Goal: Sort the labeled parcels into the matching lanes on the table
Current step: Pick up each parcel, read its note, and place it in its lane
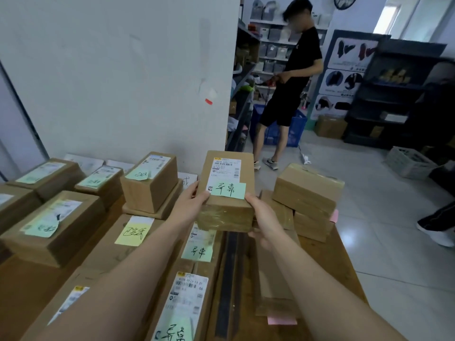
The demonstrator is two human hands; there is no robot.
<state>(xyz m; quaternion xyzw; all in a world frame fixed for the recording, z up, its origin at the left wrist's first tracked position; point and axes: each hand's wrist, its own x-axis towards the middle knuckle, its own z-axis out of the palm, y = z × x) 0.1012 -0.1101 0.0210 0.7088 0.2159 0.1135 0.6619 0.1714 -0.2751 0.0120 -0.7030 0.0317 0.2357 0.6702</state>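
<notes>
Small warehouse packing room: labeled cardboard parcels [150, 183] crowd counter [339, 262], storage-bin shelves [273, 45] behind, blue crate [296, 131] on floor.

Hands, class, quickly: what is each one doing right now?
Left hand: closed on the left edge of the cardboard box with the green note.
Right hand: closed on the same box's right side, held above the table.

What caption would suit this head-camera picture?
Both hands, left hand and right hand, hold a green-noted parcel above labeled boxes.
</notes>
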